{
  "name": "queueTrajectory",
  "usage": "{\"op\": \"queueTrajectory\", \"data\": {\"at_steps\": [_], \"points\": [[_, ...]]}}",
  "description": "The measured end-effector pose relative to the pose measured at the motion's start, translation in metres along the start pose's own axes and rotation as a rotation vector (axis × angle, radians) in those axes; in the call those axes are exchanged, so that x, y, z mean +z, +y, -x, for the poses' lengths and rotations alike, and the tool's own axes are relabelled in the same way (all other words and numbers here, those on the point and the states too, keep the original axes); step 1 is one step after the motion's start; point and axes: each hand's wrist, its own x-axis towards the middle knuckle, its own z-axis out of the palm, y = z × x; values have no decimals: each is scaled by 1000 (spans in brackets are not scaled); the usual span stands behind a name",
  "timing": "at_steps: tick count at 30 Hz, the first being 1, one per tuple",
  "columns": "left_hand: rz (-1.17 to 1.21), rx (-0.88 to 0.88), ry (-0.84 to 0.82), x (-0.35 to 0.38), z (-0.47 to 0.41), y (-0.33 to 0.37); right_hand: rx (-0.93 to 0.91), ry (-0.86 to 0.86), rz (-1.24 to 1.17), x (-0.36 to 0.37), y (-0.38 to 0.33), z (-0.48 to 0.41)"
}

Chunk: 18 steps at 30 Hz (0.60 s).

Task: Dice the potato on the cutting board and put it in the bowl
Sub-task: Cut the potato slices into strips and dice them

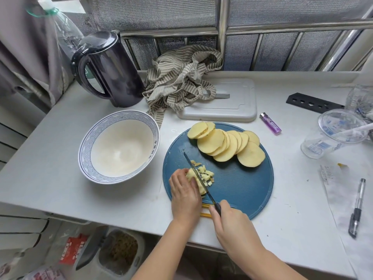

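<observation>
On the round blue cutting board (238, 184) lie several overlapping potato slices (226, 144) at the back and a small heap of potato dice (206, 174) at the front left. My left hand (184, 194) presses down on a stack of potato strips (193, 176) beside the dice. My right hand (230, 223) grips the handle of a narrow knife (196, 174), whose blade lies across the strips. The empty white bowl with a blue pattern (119, 146) stands left of the board.
A black kettle (109, 69) and a striped cloth (181, 77) stand at the back, with a white board (232, 106) behind the blue one. A purple lighter (270, 123), plastic cups (333, 132), a paper and a pen (357, 207) lie to the right.
</observation>
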Motion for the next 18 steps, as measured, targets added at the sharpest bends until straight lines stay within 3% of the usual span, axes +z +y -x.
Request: {"op": "queueTrajectory", "data": {"at_steps": [11, 18], "points": [[-165, -9, -65, 11, 2, -6, -11, 60, 135, 9, -5, 2], [-175, 14, 13, 12, 0, -1, 71, -60, -9, 8, -8, -4]]}}
